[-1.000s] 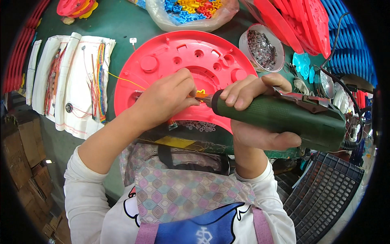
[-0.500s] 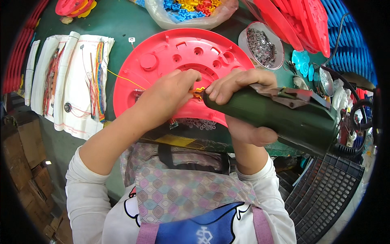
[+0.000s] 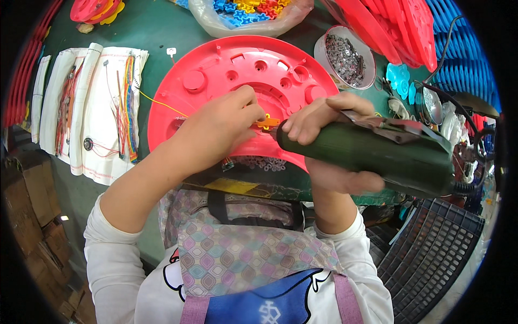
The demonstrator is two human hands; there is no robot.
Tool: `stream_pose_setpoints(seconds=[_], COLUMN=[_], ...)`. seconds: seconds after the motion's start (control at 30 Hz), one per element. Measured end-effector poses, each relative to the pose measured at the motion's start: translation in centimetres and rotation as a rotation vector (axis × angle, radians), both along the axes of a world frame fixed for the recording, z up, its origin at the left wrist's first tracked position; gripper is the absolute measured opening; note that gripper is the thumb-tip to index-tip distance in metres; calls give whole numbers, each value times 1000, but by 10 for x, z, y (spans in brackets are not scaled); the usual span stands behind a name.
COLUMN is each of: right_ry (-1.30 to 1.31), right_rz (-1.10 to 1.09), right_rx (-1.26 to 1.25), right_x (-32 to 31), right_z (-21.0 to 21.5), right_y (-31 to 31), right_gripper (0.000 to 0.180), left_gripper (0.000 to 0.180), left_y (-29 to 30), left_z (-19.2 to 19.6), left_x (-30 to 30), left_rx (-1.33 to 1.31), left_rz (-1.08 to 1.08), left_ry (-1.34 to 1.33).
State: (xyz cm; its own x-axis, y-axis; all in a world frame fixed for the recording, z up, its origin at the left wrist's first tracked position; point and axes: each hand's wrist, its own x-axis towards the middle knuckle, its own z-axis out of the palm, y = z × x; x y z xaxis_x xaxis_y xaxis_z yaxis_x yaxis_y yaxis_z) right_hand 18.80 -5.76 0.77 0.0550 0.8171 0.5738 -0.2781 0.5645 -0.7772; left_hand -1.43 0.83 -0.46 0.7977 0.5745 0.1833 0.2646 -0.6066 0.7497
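Our left hand (image 3: 224, 124) is closed in a pinch on a small yellow part (image 3: 267, 122), pressing it onto the red disc (image 3: 216, 81). Our right hand (image 3: 318, 121) is wrapped around the nose of the green power screwdriver (image 3: 372, 154), whose tip meets the yellow part between the two hands. The hands stand close together, almost touching.

The yellow part sits in the lower middle of the red disc, just inside its inner ring. We judge it to be light, stiff plastic, small enough to slip; hold it by its edges with the fingertips, clear of the tool tip. The red disc lies flat at the near edge of the green surface (image 3: 156, 32), partly overhanging toward us. It looks like rigid moulded plastic, light for its width and likely to rock or turn under pressure, so the pinching hand should also bear down on it. The screwdriver appears the heaviest item; grip it near the front for control.

A thin yellow wire (image 3: 162, 103) runs from the disc toward the left. Further left lie white sheets (image 3: 97, 108) carrying bundled coloured wires. At the far edge stands a clear bag of coloured plastic pieces (image 3: 248, 11). Toward the far right corner stands a white cup of small screws (image 3: 348, 56), with stacked red mouldings (image 3: 399, 27) behind it.
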Motion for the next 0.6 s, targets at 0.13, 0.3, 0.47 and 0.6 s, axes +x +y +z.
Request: stream_pose_setpoints(seconds=[0.13,0.3,0.47,0.6], right_ry=[21,30,-21,-42], right_rz=[-8,-48,-90,-99], right_rx=[55,102,105,69], right_x=[7,22,28,25], right_z=[14,16,7,4], right_y=[-4,-7,-9,-7], right_gripper=[113,112,111,111], left_gripper=[22,21,21,20], left_y=[0,-1,-4,-3], left_z=[-2,-1,-12,-16], left_x=[12,31,37,35], left_rx=[98,133,168,155], left_rz=[1,30,88,96], left_ry=[-48,-90,-42,19])
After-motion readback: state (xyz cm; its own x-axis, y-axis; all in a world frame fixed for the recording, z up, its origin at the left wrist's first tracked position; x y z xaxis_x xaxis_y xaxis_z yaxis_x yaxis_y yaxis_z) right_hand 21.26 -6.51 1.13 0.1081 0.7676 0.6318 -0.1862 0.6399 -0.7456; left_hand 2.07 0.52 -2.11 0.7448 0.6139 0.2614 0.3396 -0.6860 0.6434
